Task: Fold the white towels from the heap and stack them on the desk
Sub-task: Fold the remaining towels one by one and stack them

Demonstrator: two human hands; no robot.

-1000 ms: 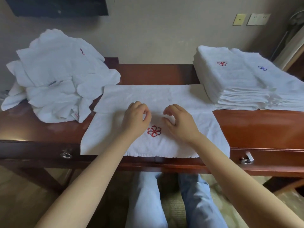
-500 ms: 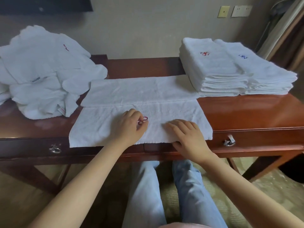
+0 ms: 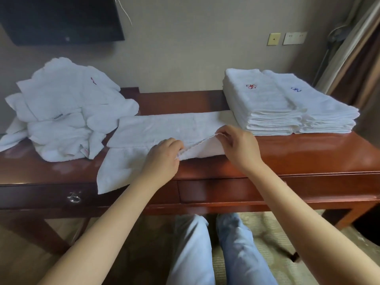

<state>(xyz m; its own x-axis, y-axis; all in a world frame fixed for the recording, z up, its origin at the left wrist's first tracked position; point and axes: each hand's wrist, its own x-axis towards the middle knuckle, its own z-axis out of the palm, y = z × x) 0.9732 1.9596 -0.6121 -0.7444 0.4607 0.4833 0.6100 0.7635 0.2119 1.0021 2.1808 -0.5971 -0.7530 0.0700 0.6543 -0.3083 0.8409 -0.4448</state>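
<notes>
A white towel (image 3: 156, 130) lies spread on the wooden desk (image 3: 298, 159), its far third folded over. My left hand (image 3: 164, 156) and my right hand (image 3: 238, 145) both pinch the towel's near edge and hold it lifted off the desk, turned toward the far side. The towel's near left corner still hangs over the desk's front edge. A heap of unfolded white towels (image 3: 65, 112) sits at the left. Two stacks of folded white towels (image 3: 287, 105) stand at the right, one with a red emblem, one with a blue one.
The desk has drawers with metal pulls (image 3: 74, 198) along its front. A dark screen (image 3: 61, 19) hangs on the wall above the heap. My legs in blue jeans (image 3: 216, 254) are under the desk. Curtains (image 3: 357, 58) hang at the far right.
Both hands went from resting on the towel near the red emblem to its near edge, took hold of it and lifted it up and away from me.
</notes>
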